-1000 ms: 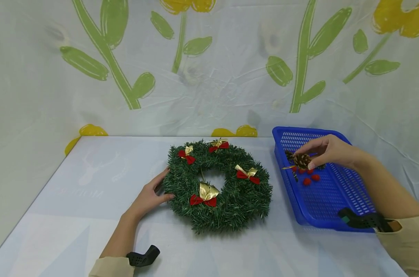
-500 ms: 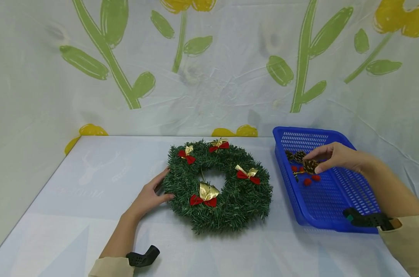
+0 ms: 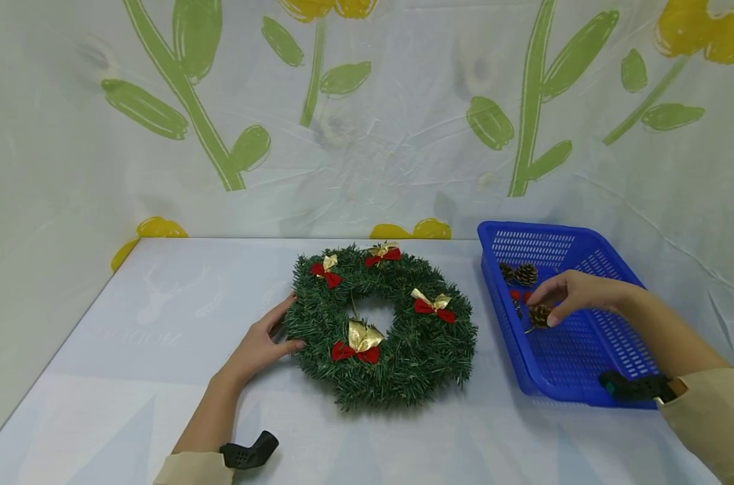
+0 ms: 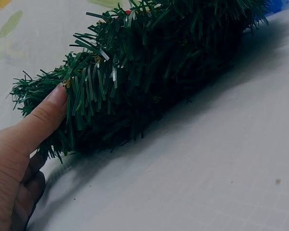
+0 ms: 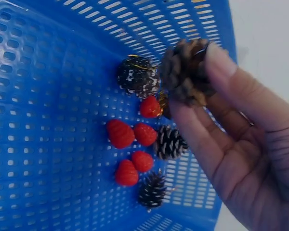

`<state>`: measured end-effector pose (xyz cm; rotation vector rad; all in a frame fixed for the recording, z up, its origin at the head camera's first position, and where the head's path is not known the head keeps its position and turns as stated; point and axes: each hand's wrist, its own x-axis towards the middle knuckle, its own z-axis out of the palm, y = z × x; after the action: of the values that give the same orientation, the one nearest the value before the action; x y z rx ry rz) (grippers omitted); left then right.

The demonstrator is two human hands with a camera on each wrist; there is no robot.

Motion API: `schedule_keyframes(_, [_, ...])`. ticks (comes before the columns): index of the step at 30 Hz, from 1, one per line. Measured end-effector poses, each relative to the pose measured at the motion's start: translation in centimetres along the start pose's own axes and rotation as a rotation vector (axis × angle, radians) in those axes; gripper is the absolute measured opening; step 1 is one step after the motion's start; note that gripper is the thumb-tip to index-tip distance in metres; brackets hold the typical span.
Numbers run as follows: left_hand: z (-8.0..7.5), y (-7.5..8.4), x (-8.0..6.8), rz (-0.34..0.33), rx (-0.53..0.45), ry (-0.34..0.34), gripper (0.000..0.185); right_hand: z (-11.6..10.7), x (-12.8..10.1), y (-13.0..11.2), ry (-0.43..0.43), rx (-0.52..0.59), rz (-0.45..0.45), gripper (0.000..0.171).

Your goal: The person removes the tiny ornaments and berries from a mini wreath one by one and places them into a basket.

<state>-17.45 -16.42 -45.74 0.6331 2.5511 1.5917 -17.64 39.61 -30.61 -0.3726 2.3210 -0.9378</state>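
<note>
Nearest me, the person's left hand (image 3: pixel 259 347) lies on the table (image 3: pixel 161 404), thumb and straight fingers pressed against the outer edge of the green wreath (image 3: pixel 382 323); the left wrist view shows the thumb tip pushed into the bristly needles, nothing curled round them, so the hand is open and only steadying. The wreath looks light and springy, and it would likely slide if nudged. Beyond it to the right, the right hand (image 3: pixel 570 296) is inside the blue basket (image 3: pixel 585 377), thumb and fingertips closed on a brown pine cone (image 5: pixel 187 72), pinching it by its sides low over the basket floor. I'd judge the cone light, stiff and rough, easy to hold without slipping, though its scales are brittle, so a gentle pinch across the body suits it better than a squeeze. Farther back in the basket lie red berries (image 5: pixel 133 134) and other pine cones (image 3: pixel 526 273).
</note>
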Motion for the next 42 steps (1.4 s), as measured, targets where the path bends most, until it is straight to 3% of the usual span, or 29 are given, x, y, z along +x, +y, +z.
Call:
schedule_keyframes(12, [0.0,0.0,-0.3,-0.012,0.01,0.0,0.087,0.8,2.3,1.6,-0.116,0.052,0.042,0.045])
schedule_keyframes(18, [0.1,-0.1,-0.2,-0.015,0.001,-0.002,0.086,1.3,2.8,2.7,-0.102,0.072,0.117,0.044])
schedule_keyframes(23, [0.3,-0.1,-0.2,-0.006,-0.008,-0.013,0.084,1.6,2.8,3.4,-0.123,0.087,0.111,0.041])
schedule_keyframes(34, [0.1,0.1,-0.1,0.009,0.011,0.001,0.085,1.3,2.9,2.9,-0.093,0.002,0.143,0.04])
schedule_keyframes(42, [0.0,0.0,-0.2,0.012,-0.039,0.006,0.085,0.5,2.8,3.0,-0.073,0.051,0.099,0.042])
